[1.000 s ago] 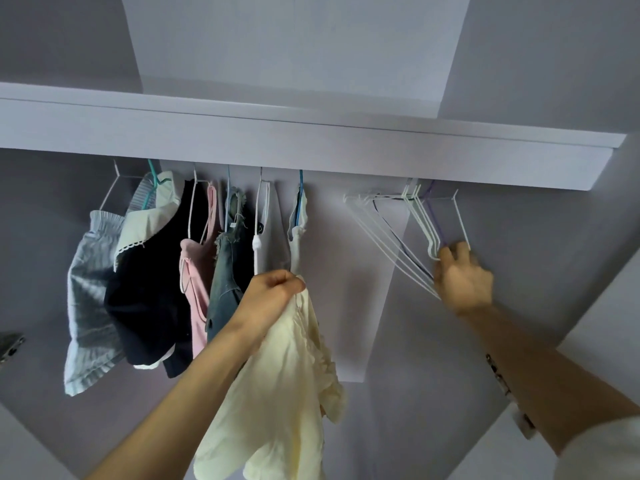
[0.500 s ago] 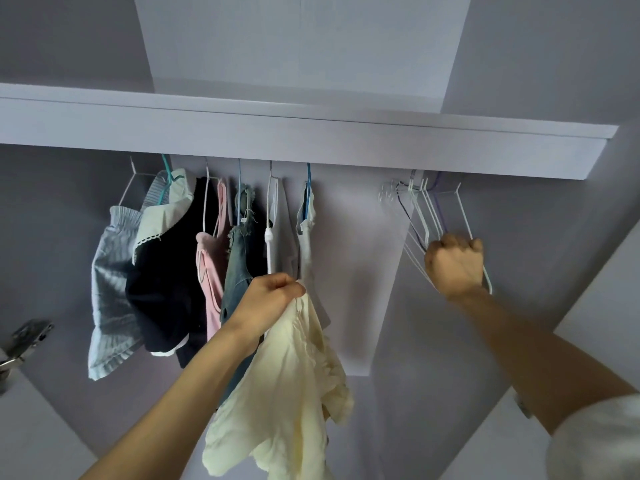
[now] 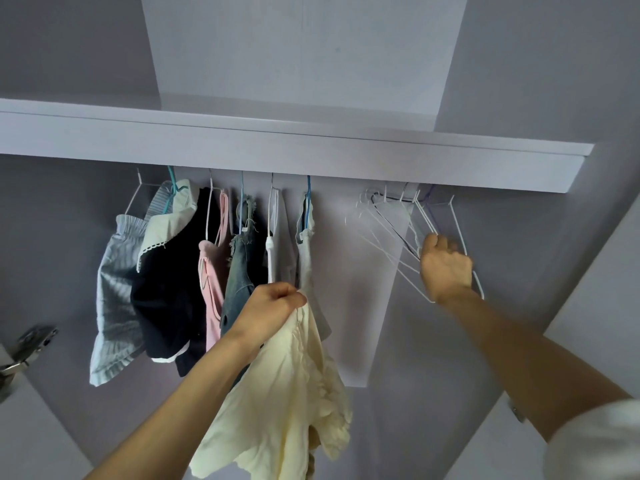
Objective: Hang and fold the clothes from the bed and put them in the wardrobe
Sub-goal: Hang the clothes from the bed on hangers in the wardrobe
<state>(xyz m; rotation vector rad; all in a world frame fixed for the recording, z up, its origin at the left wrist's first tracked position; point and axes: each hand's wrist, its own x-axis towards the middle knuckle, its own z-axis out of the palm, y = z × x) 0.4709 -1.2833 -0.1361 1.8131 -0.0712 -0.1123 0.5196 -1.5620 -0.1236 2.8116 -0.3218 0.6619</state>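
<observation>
Your left hand (image 3: 268, 311) grips the pale cream, ruffled cotton garment (image 3: 284, 393) by a bunched upper edge, fingers curled tight round the cloth; it hangs limp below your fist, in front of the clothes already on the rail, and is not yet on any hanger. Your right hand (image 3: 446, 268) is closed round the lower wires of the cluster of bare white wire hangers (image 3: 391, 233) at the right end of the rail, so by my reading you are picking one out for the cream piece.

Six garments already hang to the left: a blue-and-white striped cotton piece (image 3: 114, 292), a dark navy top with a white scalloped collar (image 3: 169, 282), a pink strappy top (image 3: 211, 278), a faded denim item (image 3: 240, 271), a white piece (image 3: 277, 251) and a pale grey-white one (image 3: 306, 247); so the hanging looks well along, though the bed is out of view and I cannot tell what remains there, nor any folding.

For room, the open stretch of rail lies between the last hung garment and the bare hangers; hook the new hanger there. Mind the white overhead shelf edge (image 3: 311, 157) just above the hooks; the wardrobe's right side wall (image 3: 588, 306) stands near your right forearm; a metal door hinge (image 3: 24, 348) juts at the lower left.
</observation>
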